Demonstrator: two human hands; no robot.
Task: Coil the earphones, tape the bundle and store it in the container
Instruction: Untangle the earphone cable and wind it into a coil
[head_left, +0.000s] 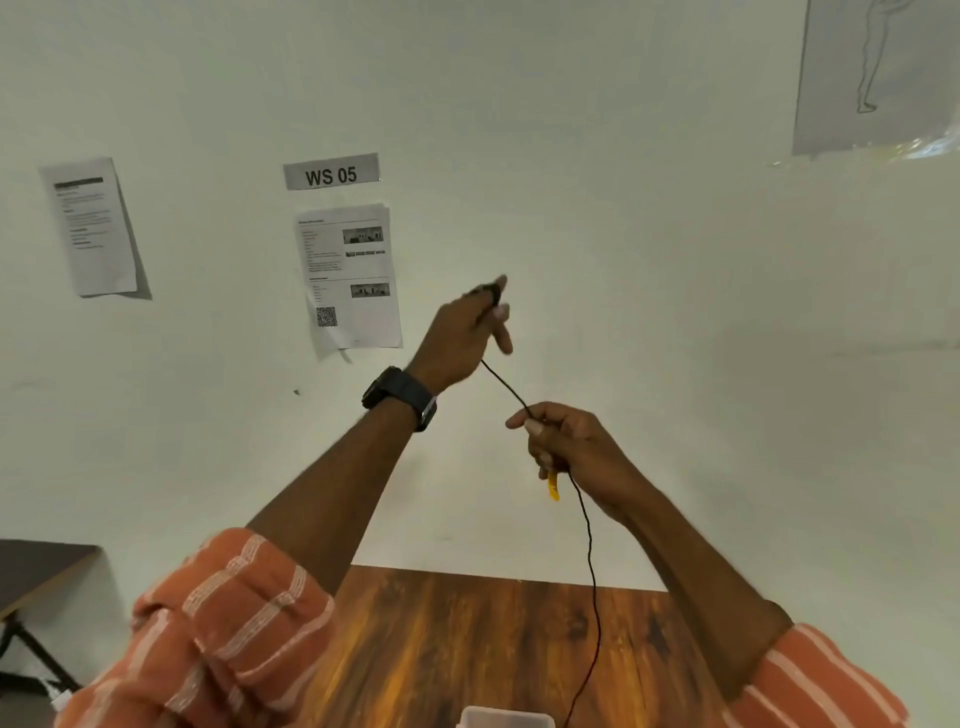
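Both arms were raised in front of a pale wall (649, 260), above the far edge of a wooden table (467, 639). The left hand (462, 332) was the higher and farther one, its fingers curled and pinching the dark end of the earphones (589, 545) between thumb and fingertips, with one finger pointing down and right. A black watch (400, 397) sat on that wrist.

From the left hand the thin black cord ran down and to the right, taut, into the right hand (566, 441), which was closed on it, thumb pressed against forefinger. A small yellow piece (554, 486) stuck out below that fist; what it was could not be told. Below the right hand the cord hung loose in a long curve over the table and left the view at the near edge, just right of a pale container (506, 718), of which only the rim showed.

Orange striped sleeves (234, 613) were rolled up on both forearms. On the wall hung a sign (331, 172) reading "WS 05", a printed sheet (353, 280) with a QR code under it, another sheet (91, 226) farther left, and a line drawing (878, 73) at top right. A dark table corner (36, 571) showed at the left edge.
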